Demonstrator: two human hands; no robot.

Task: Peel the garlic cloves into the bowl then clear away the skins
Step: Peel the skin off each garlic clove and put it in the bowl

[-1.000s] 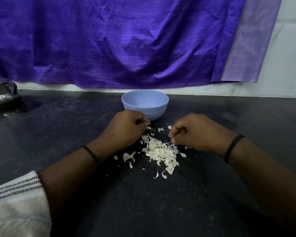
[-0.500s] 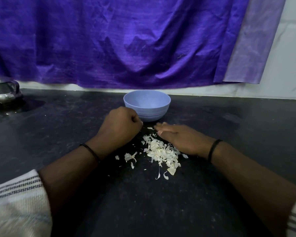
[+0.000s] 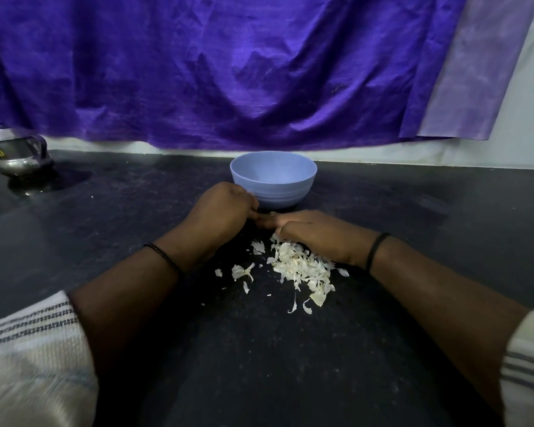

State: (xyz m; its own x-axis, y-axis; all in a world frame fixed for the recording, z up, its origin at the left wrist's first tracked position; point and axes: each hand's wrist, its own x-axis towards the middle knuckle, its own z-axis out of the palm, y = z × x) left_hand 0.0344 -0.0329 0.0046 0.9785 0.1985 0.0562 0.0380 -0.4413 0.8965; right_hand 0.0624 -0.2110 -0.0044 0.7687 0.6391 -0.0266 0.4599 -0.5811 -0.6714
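Note:
A light blue bowl stands at the back of the black counter; its contents are hidden from this angle. My left hand rests knuckles up just left of the bowl's base, fingers curled under, and whether it holds anything is hidden. My right hand lies flat on the counter with straight fingers pointing left, their tips meeting my left hand. A pile of pale garlic skins lies against the near edge of my right hand. A few loose skins are scattered to its left.
A steel vessel stands at the far left of the counter. A purple cloth hangs over the white wall behind the bowl. Dark counter surface stretches to the right and towards me.
My right hand has flattened from a pinch and slid left along the far side of the skins to meet my left hand. My left hand has shifted slightly towards the bowl.

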